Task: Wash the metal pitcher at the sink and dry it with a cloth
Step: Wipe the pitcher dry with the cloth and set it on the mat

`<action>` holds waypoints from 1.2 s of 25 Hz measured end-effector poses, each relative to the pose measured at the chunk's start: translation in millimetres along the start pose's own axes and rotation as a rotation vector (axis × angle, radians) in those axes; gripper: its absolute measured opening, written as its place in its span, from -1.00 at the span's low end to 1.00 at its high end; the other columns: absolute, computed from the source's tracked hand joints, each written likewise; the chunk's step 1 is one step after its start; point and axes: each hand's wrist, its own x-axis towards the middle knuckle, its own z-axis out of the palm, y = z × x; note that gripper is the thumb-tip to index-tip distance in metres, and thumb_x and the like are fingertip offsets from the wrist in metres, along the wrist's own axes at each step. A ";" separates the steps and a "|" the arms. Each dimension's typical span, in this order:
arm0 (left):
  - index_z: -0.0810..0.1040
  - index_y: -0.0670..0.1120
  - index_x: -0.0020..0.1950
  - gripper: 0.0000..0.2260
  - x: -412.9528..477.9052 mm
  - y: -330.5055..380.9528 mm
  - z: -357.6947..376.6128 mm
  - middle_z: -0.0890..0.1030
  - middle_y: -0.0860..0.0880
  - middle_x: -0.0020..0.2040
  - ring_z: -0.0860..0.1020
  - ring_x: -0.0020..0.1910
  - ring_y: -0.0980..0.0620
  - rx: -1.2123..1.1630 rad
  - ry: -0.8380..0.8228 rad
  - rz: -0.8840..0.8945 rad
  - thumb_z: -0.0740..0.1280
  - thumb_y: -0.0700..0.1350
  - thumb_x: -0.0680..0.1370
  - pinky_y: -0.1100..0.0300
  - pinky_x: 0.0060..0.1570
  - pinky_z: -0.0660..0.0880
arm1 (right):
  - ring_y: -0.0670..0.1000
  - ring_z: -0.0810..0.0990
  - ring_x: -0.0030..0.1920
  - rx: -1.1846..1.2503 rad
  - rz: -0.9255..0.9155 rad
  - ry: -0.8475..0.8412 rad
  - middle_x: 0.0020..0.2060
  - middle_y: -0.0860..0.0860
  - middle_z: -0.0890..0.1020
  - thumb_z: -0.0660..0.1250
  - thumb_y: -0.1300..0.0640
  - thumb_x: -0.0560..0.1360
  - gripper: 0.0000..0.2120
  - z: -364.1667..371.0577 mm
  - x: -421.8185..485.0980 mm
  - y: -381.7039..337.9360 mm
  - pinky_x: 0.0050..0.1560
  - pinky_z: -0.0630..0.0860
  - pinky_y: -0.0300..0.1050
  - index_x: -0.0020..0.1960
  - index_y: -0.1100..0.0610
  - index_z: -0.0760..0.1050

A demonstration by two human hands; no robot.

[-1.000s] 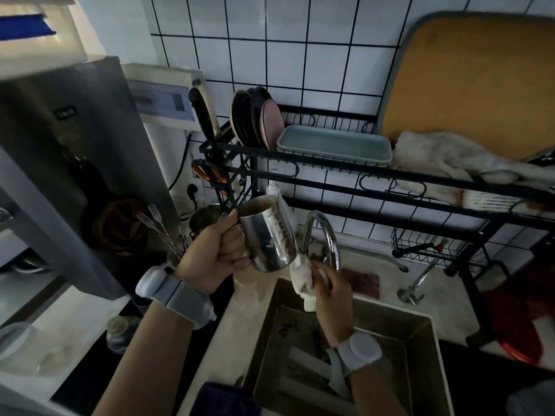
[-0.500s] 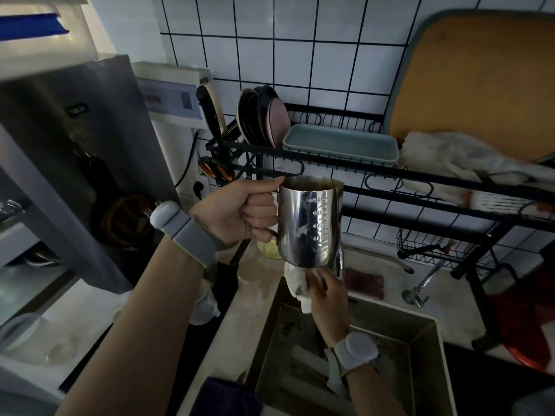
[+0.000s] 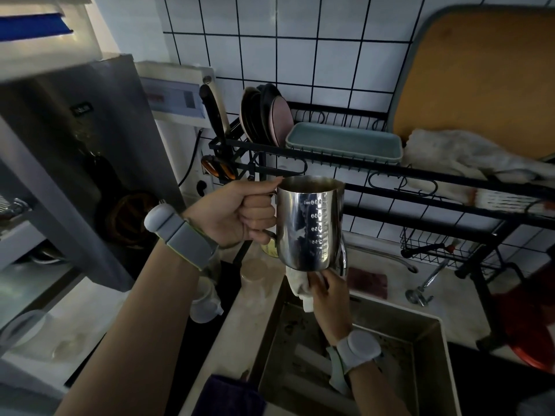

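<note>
A shiny metal pitcher [image 3: 309, 225] with measuring marks is held upright above the left end of the sink [image 3: 426, 328]. My left hand [image 3: 240, 214] is closed around its handle. Right under the pitcher's base, my right hand [image 3: 329, 291] grips a white cloth [image 3: 298, 285], which touches the bottom of the pitcher. The tap is mostly hidden behind the pitcher.
A black dish rack [image 3: 360, 163] with plates [image 3: 270, 115], a teal tray [image 3: 345, 141] and a white towel [image 3: 462, 154] spans the wall above the sink. A large cutting board [image 3: 486, 73] leans at the right. A steel appliance [image 3: 75, 139] stands at the left. A red basin [image 3: 531, 331] sits at the far right.
My left hand has lifted the pitcher, turned it upright and moved it right over the sink. My right hand with the cloth has stayed under its base.
</note>
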 end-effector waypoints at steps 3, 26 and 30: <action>0.02 0.01 -0.49 -0.48 -8.1 -7.9 0.6 0.00 0.03 -0.51 -0.02 -0.47 0.05 -0.031 0.064 0.094 0.17 0.06 0.60 0.17 -0.37 0.06 | -0.19 0.55 -0.22 0.021 -0.017 -0.002 -0.28 -0.05 0.61 0.25 0.31 0.56 -0.85 2.9 0.3 -6.6 -0.17 0.42 -0.38 -0.12 0.22 0.58; 0.33 0.06 -0.63 -0.41 -70.3 -182.8 -57.8 0.33 0.13 -0.63 0.29 -0.61 0.18 0.070 1.033 0.629 0.18 0.01 0.65 0.33 -0.50 0.31 | -0.13 0.63 0.08 0.145 -0.067 -0.173 0.04 -0.10 0.68 0.21 0.19 0.62 -0.76 71.4 -0.1 -20.0 0.06 0.54 -0.23 0.18 0.06 0.60; 0.36 0.08 -0.61 -0.43 -86.4 -204.1 -71.0 0.35 0.19 -0.61 0.31 -0.59 0.23 0.037 1.070 0.633 0.18 0.03 0.64 0.33 -0.46 0.32 | -0.14 0.62 0.11 0.171 -0.031 -0.237 0.07 -0.11 0.68 0.19 0.16 0.62 -0.74 91.1 -8.4 -21.6 0.09 0.55 -0.22 0.20 0.03 0.59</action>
